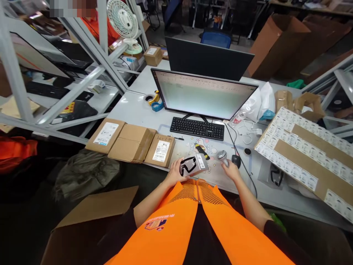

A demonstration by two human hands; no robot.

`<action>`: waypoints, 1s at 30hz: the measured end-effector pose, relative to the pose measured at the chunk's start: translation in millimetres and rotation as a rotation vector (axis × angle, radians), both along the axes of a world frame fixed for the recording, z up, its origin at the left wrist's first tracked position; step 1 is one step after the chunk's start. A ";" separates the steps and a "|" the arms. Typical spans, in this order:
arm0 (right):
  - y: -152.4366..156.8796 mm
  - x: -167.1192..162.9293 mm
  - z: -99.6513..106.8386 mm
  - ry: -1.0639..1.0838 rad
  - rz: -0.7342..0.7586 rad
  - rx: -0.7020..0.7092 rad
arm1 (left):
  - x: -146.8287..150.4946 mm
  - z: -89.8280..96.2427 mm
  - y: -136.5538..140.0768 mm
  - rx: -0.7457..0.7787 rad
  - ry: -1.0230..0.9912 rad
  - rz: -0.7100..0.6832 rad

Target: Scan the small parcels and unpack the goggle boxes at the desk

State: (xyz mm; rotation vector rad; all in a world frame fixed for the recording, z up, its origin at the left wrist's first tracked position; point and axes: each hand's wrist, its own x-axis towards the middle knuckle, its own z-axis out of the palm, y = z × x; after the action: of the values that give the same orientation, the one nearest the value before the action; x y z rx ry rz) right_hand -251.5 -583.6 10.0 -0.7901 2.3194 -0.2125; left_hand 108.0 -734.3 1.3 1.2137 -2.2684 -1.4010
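My left hand (174,173) grips the near left edge of a clear plastic package (195,170). Inside it is a black frame-like part (188,165), and a white barcode label (202,161) sits at the package's right end. My right hand (231,170) is wrapped round the handle of a grey barcode scanner (221,155), its head pointing up and away from me. Just behind the package lies a black and yellow item (202,151). To the right of the scanner rests a black mouse (236,160).
A keyboard (196,128) stands before a lit monitor (204,94). Cardboard boxes (129,141) line the table's left edge. On the right, a cardboard sheet covered with labels (306,158) overhangs another clear bag (271,175). A cable (242,162) runs past the mouse. Tape rolls (157,106) lie left of the monitor.
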 end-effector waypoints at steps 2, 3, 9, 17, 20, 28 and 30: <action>-4.1 13.3 -16.5 0.117 0.012 0.028 | 12.2 0.9 4.5 0.075 0.045 0.060; -5.2 20.2 -24.1 0.146 0.015 0.031 | 18.8 0.8 7.2 0.115 0.059 0.097; -12.3 33.2 -51.4 0.220 0.013 0.056 | 58.3 -0.6 22.7 0.424 0.153 0.377; -119.3 -1.6 -19.7 0.312 0.117 -0.106 | 83.7 17.0 22.9 0.813 0.435 0.501; -167.9 1.1 -18.6 0.219 0.227 -0.046 | 89.1 24.0 20.1 0.838 0.426 0.448; -211.6 14.6 -29.6 0.143 0.332 0.142 | 85.4 40.7 43.2 0.696 0.438 0.489; -212.5 13.7 -27.1 0.151 0.349 0.115 | 77.5 44.3 51.1 0.641 0.417 0.489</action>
State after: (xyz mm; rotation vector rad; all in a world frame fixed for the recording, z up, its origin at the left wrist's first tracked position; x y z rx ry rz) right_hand -237.7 -796.1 -17.0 -1.1667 2.2606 0.1374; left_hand 185.5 -683.2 45.6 1.3430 -1.1689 -1.9862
